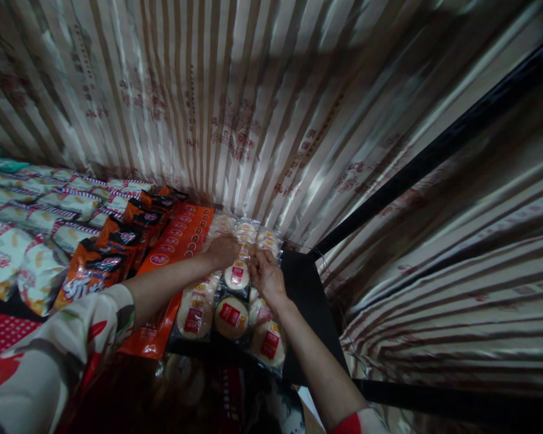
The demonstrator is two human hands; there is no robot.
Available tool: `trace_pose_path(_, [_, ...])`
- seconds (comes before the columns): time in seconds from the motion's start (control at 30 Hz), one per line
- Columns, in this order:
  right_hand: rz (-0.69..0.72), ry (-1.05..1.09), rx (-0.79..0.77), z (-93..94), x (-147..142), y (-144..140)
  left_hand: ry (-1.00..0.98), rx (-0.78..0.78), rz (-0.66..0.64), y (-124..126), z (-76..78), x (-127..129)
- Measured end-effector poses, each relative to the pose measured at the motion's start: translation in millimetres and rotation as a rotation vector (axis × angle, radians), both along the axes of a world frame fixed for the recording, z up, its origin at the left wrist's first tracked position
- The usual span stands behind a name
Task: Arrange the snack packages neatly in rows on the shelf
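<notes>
Rows of round, pale rice crackers in clear wrappers with red and yellow labels lie on a dark shelf. My left hand point(224, 251) is closed, its fingertips at a wrapped cracker towards the back of the middle row. From the right, my right hand point(268, 276) reaches over the same row, fingers bent and pressed on the wrappers. Between the hands a rice cracker packet point(236, 275) shows its label. Nearer the front edge sit another cracker packet point(231, 317) and one more point(269, 343). What lies under my fingers is partly hidden.
Left of the crackers is a flat orange bag point(172, 256), then a line of orange-and-black snack bags point(95, 268) and many white packets point(49, 259). A black shelf board point(305, 301) borders the right. Pleated printed sheeting point(235, 108) hangs behind; a black bar point(434, 150) slants across.
</notes>
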State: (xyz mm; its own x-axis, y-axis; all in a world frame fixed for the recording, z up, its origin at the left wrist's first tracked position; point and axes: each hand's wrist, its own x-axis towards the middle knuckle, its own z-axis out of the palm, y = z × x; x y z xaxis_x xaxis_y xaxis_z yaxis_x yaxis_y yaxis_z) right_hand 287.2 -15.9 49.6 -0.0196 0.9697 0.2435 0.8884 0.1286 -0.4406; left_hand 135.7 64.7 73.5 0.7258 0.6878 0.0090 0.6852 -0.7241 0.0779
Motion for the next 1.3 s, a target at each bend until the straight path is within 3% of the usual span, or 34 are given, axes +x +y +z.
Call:
trace_pose_path(0.17, [0.305, -0.012, -0.179, 17.1, -5, -22, 0.014, -0.027, 0.059, -5, 3.3, -1])
trace_pose_path(0.3, [0.42, -0.171, -0.317, 24.0, -12, -30, -0.005, -0.028, 0.06, -6, 1.3, -1])
trace_pose_path(0.5, [0.411, -0.266, -0.36, 20.8, -15, -30, -0.025, -0.035, 0.083, -5, -3.1, 1])
trace_pose_path(0.7, [0.373, -0.146, -0.375, 13.5, -14, -29, -0.009, -0.045, 0.089, -7, -0.5, 0])
trace_pose_path(1.0, [0.459, -0.134, -0.357, 33.8, -24, -23, -0.128, -0.048, 0.031, -10, 2.2, -5])
trace_pose_path(1.2, [0.52, -0.268, -0.312, 47.7, -37, -11, -0.189, -0.215, 0.141, -26, 11.7, -16])
trace_pose_path(1.3, [0.558, -0.348, -0.269, 44.0, -44, -4, -0.199, -0.305, 0.096, -32, 12.4, -26])
